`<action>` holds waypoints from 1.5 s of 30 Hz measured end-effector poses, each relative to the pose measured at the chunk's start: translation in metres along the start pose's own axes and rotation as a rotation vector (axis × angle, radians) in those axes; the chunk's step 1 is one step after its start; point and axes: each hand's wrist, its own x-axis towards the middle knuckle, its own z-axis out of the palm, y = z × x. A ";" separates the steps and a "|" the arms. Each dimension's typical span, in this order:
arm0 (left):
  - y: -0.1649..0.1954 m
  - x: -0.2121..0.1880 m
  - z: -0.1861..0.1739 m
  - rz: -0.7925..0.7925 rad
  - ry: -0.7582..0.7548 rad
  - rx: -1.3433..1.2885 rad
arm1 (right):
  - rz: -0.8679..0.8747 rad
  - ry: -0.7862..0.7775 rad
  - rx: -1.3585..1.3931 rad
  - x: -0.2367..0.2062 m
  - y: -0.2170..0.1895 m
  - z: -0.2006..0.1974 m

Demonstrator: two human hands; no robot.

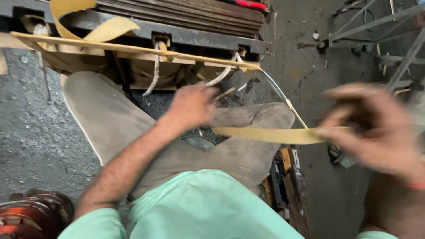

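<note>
Head cam: right hand [376, 128] is blurred, fingers look pinched on the end of a flat yellow strip [270, 135] stretched across the lap toward the left hand [192, 106]. Left hand's fingers curl down near the strip's other end; grip there can't be told. Transformer core [177, 26] sits ahead on the dark floor [31, 128].

Copper-coloured coil [31, 212] at lower left, metal frame [380, 31] upper right, possibly tools [287, 186] by the knee.

2 hands [191, 105], 1 yellow strip [270, 135].
</note>
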 end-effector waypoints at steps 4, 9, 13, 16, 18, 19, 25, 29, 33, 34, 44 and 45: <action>0.048 0.001 -0.011 0.540 0.244 -0.502 | -0.206 -0.073 -0.020 0.045 -0.002 0.072; 0.016 0.001 -0.014 0.290 0.017 -0.878 | 0.024 -0.277 0.117 0.103 0.023 0.104; -0.040 -0.001 0.019 0.169 0.016 -0.786 | 0.116 -0.447 0.446 0.163 0.036 0.100; -0.074 0.000 0.052 0.009 -0.029 -0.668 | -0.168 -0.045 0.141 0.229 0.049 0.096; -0.085 0.003 0.073 0.000 0.003 -0.564 | -0.289 0.186 -0.355 0.282 0.059 0.106; -0.087 0.005 0.081 0.074 0.079 -0.542 | -0.432 0.213 -0.433 0.311 0.063 0.113; -0.081 0.010 0.082 -0.242 -0.204 -0.792 | -0.115 0.191 -0.508 0.429 0.080 0.167; -0.075 0.008 0.061 -0.285 -0.228 -0.816 | 0.115 0.103 -0.421 0.442 0.089 0.171; -0.073 0.011 0.053 -0.360 -0.247 -0.970 | -0.107 0.076 -0.545 0.442 0.099 0.166; -0.074 0.011 0.054 -0.362 -0.261 -0.966 | -0.146 0.077 -0.520 0.442 0.101 0.166; -0.093 0.014 0.092 -0.339 -0.212 -1.079 | -0.084 0.085 -0.515 0.446 0.101 0.171; -0.096 0.016 0.095 -0.354 -0.180 -1.092 | -0.061 0.064 -0.497 0.447 0.095 0.169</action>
